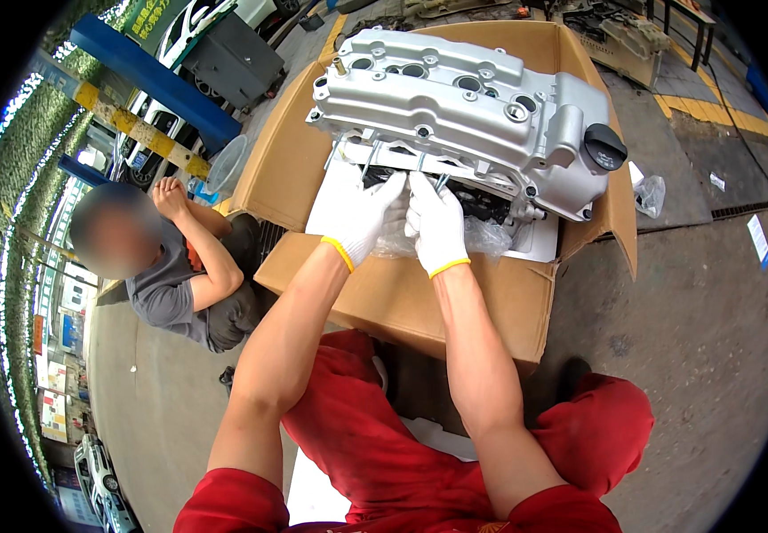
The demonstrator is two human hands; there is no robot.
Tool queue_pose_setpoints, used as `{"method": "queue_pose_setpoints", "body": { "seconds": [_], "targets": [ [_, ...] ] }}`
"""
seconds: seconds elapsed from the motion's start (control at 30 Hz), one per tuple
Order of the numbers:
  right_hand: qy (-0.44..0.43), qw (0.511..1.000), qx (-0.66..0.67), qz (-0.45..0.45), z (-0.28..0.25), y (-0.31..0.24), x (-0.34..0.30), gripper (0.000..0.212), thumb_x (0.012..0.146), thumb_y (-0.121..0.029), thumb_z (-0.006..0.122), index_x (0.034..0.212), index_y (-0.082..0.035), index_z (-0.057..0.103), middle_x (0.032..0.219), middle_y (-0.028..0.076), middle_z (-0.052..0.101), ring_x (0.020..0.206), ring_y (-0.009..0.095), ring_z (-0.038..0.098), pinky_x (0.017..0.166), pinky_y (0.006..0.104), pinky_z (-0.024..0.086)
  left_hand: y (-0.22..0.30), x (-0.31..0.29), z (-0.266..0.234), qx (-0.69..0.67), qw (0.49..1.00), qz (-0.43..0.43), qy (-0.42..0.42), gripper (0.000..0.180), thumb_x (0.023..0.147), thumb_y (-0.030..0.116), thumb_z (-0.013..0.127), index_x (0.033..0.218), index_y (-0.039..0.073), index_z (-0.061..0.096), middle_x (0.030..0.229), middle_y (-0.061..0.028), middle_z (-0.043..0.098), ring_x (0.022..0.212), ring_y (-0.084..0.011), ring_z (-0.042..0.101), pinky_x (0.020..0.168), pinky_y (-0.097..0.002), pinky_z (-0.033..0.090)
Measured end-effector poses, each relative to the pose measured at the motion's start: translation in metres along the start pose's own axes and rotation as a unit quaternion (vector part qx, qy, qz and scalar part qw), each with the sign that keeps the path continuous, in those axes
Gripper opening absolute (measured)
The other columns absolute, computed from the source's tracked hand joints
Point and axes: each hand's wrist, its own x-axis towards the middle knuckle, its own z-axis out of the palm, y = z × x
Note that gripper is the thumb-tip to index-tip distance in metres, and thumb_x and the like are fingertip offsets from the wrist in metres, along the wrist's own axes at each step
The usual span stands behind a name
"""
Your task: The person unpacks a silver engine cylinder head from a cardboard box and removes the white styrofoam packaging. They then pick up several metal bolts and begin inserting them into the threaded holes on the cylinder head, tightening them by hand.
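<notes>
A silver engine valve cover (455, 98) with a black oil filler cap (604, 147) rests tilted over an opened cardboard box (428, 302). Thin metal bolts (371, 160) hang from its near underside. Both my hands wear white gloves with yellow cuffs. Just below the cover's near edge, my left hand (368, 216) is closed, fingertips together. Beside it my right hand (436, 220) is pinched close to more bolts (443, 182). What the fingertips hold is too small to make out. Behind my hands, dark engine parts (482, 204) and clear plastic wrap (393, 240) show in the box.
A person (184, 258) in a grey shirt sits low at the left, hands raised together. Beyond stand a blue lift post (157, 80) and a grey bin (233, 58). A plastic bag (649, 195) lies on the floor at the right. Box flaps (282, 151) stick outward.
</notes>
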Motion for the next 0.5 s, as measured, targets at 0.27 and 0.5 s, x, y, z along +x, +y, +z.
{"method": "queue_pose_setpoints", "body": {
  "seconds": [0.27,0.5],
  "targets": [
    [0.007,1.0,0.015,-0.027,-0.001,0.0,0.006,0.014,0.1,-0.023,0.076,0.099,-0.009,0.076,0.062,-0.009,0.049,0.046,0.004,0.037,0.043,0.0245,0.027,-0.016,-0.003,-0.01,0.189,0.98,0.058,-0.024,0.046,0.107,0.047,0.065,0.111,0.002,0.07,0.098,-0.0057,0.072,0.086,-0.0131,0.066,0.083,-0.0284,0.054],
    [0.009,0.998,-0.057,-0.028,-0.01,-0.006,0.013,0.015,0.098,-0.023,0.077,0.1,-0.008,0.078,0.062,-0.008,0.054,0.046,0.004,0.039,0.042,0.0246,0.028,-0.019,0.006,-0.009,0.209,0.975,0.073,-0.029,0.04,0.108,0.042,0.065,0.094,0.005,0.069,0.082,0.0003,0.065,0.075,-0.0081,0.056,0.072,-0.0258,0.049]
  ]
}}
